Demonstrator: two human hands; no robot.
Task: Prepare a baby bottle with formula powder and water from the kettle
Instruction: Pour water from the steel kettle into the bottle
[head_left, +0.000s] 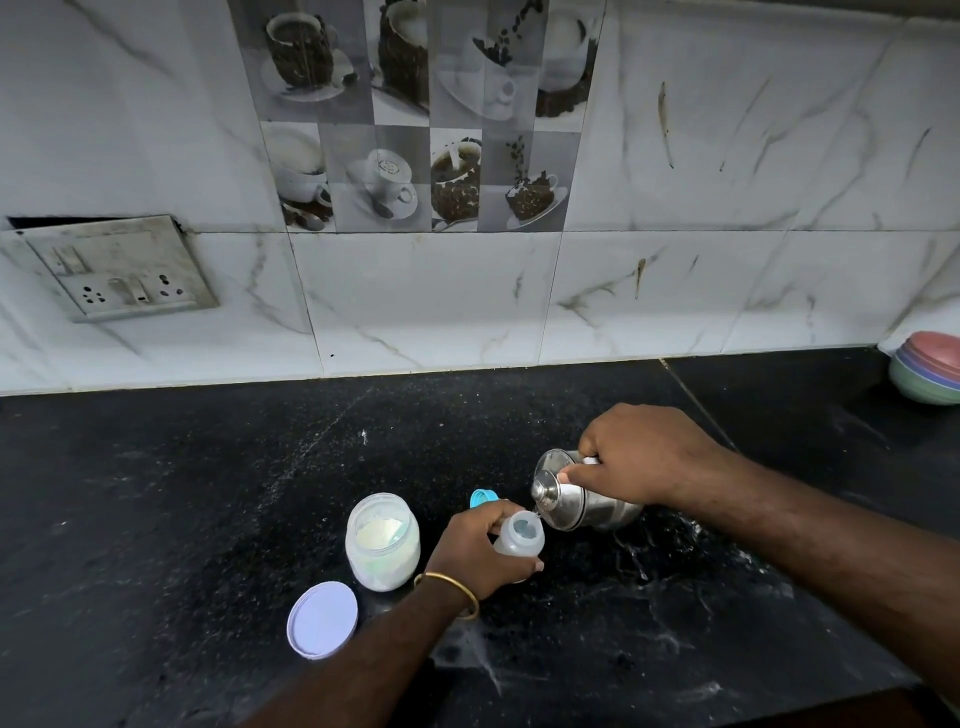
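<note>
**Kettle tipped over the bottle mouth, mid-desk**

The left hand (475, 553) grips the baby bottle (519, 538) from its left side, fingers (522, 567) curled round the body below the neck and the thumb across the upper side. The bottle is uncapped, its open mouth turned up and slightly toward the right. A gold bangle (457, 587) sits on that wrist.

The right hand (641, 460) holds the steel kettle (582, 499) by its handle, fingers wrapped tight, with the thumb lying forward along the top toward the lid knob. The kettle is tilted leftward, its spout right at the bottle's rim; whether the two touch cannot be told.

Just left of the bottle stands the open formula jar (383, 540), pale powder showing inside, close to the left hand but apart from it. Its white lid (323, 619) lies flat nearer the front edge, just beside the left forearm. A blue bottle cap (483, 497) peeks out behind the left hand.

The black desk (208, 493) has wide bare stone on the left and behind the hands up to the tiled wall (727, 156). On the right, a seam crosses the surface, and stacked pastel bowls (930, 371) sit in the far corner, well apart from the kettle. A switch plate (122, 270) is on the wall at left. The front edge shows at lower right, under the right forearm.
</note>
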